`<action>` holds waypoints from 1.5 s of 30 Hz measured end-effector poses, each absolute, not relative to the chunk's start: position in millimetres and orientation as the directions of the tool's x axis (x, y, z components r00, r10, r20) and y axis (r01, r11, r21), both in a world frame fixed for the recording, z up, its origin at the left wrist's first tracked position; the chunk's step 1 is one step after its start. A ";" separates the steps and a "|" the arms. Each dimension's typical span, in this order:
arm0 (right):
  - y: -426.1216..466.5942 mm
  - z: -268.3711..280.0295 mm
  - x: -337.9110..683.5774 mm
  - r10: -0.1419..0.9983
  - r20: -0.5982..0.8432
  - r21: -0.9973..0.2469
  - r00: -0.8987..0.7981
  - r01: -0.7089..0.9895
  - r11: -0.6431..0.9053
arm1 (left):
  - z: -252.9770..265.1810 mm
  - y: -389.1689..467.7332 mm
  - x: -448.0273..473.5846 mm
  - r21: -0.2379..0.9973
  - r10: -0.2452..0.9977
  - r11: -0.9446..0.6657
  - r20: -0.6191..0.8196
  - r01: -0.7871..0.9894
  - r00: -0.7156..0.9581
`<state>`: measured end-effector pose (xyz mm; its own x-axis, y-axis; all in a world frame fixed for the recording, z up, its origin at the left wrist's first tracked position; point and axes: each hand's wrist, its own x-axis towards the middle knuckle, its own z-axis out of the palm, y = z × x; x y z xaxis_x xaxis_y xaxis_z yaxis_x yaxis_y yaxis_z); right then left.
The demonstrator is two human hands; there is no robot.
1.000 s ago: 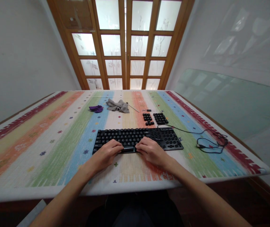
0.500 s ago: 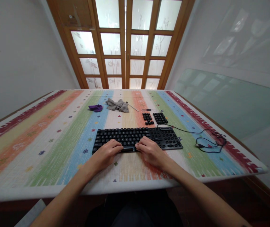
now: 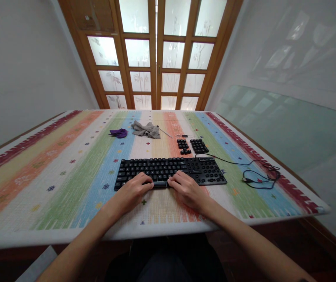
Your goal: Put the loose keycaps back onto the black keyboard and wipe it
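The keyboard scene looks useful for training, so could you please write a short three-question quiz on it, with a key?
1. True or false: the loose keycaps lie beyond the keyboard, on the far side from the person.
2. What lies just left of the grey cloth?
3. Fill in: the long key shows between the left hand and the ____.

Key: 1. True. 2. The purple item. 3. Right hand.

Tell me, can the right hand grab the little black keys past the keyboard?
Probably yes: the right hand would reach forward over the flat keyboard, and nothing tall stands in the way. The little black keys lie uncovered just past its far edge on the striped cloth.
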<state>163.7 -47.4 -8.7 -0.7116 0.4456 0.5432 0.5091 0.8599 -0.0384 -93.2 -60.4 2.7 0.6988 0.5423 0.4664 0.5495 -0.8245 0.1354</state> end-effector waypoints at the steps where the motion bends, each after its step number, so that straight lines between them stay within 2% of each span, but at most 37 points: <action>1: -47.0 -8.4 164.1 0.442 0.540 -0.040 -0.716 0.502 0.864 | 1.5 -61.1 -92.6 0.139 0.542 -0.826 0.461 0.546 0.702; 14: -52.0 -9.2 167.5 0.474 0.565 -0.147 -0.676 0.483 0.863 | -1.9 -60.9 -96.2 0.162 0.504 -0.846 0.554 0.508 0.662; 18: -47.7 -11.9 166.2 0.486 0.592 -0.177 -0.642 0.485 0.857 | -2.1 -58.7 -99.3 0.171 0.526 -0.835 0.528 0.524 0.667; 23: -46.9 -8.5 164.5 0.476 0.582 -0.147 -0.659 0.491 0.859 | 0.1 -60.8 -99.1 0.164 0.557 -0.815 0.489 0.556 0.672; 33: -52.4 -6.9 163.1 0.441 0.588 -0.057 -0.678 0.509 0.859 | -4.8 -62.3 -95.0 0.096 0.539 -0.809 0.518 0.580 0.665; 38: -53.2 -10.2 161.9 0.452 0.563 -0.085 -0.692 0.495 0.865 | -7.0 -62.6 -92.9 0.045 0.520 -0.808 0.524 0.587 0.675; 45: -45.1 -12.6 165.8 0.481 0.617 -0.187 -0.622 0.478 0.858 | -9.9 -63.5 -92.6 0.112 0.533 -0.806 0.567 0.582 0.629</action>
